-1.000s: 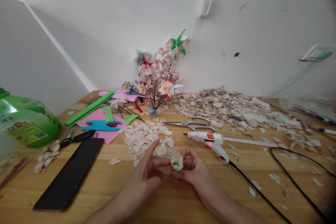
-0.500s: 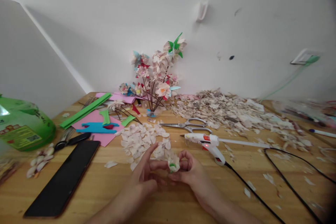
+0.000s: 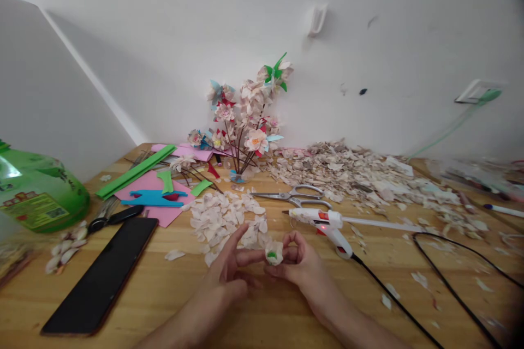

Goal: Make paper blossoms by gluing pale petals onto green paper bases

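Note:
A small pale flower (image 3: 274,252) with a green centre is pinched in my right hand (image 3: 298,259), just above the table. My left hand (image 3: 230,272) has its fingers apart, and one fingertip reaches the flower's left side. Behind my hands lies a loose pile of whitish petals (image 3: 223,221). To the right rests a white glue gun (image 3: 323,221) with a red light on, a clear stick out of its back and a black cord. Grey scissors (image 3: 292,196) lie just beyond it.
A bunch of petal flowers (image 3: 251,103) stands against the wall. A heap of dried flakes (image 3: 347,169) spreads at the back right. On the left are a black phone (image 3: 102,278), a green jug (image 3: 41,191), garlic cloves (image 3: 65,248), pink paper (image 3: 164,217) and a green strip (image 3: 137,170).
In my right hand the flower has turned slightly, so its green centre faces more toward me. My left fingers stay beside it. The whole view has shifted a little.

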A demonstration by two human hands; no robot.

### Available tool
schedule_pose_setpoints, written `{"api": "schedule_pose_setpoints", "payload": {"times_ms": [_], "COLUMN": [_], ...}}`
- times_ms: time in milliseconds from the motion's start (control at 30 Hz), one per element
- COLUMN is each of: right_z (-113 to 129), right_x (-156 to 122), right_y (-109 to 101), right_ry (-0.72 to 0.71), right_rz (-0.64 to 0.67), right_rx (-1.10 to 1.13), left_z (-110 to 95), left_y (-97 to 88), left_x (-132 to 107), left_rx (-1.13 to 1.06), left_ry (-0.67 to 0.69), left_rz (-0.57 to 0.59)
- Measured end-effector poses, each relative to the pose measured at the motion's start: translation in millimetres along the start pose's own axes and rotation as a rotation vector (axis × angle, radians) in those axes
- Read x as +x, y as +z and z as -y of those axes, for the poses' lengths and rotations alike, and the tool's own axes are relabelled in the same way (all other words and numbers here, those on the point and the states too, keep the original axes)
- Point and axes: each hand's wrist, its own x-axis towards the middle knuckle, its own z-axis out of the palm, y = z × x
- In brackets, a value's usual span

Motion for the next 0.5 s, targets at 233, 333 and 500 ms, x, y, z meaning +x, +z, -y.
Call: {"api": "schedule_pose_setpoints", "payload": {"times_ms": [233,333,500], "right_z": [-1.7,3.2,3.6], "right_x": [3.7,4.0,4.5], "right_y": [-5.4,-9.9,-18.2], "right_ry": [-0.153,-0.285,-0.376], "right_rz": [-0.056,-0.11,-0.085], "right_rx": [-0.105,-0.206,-0.423], "left_z": [16.8,5.2,-58.0], "left_y": [-11.5,-10.9,-0.3], "left_x": [10.5,15.0,5.0], "left_rx": [-0.051,-0.111,-0.326], "left_ry": [0.014,-0.067,0.067], "left_rz": [0.068,0.003,-0.421]}}
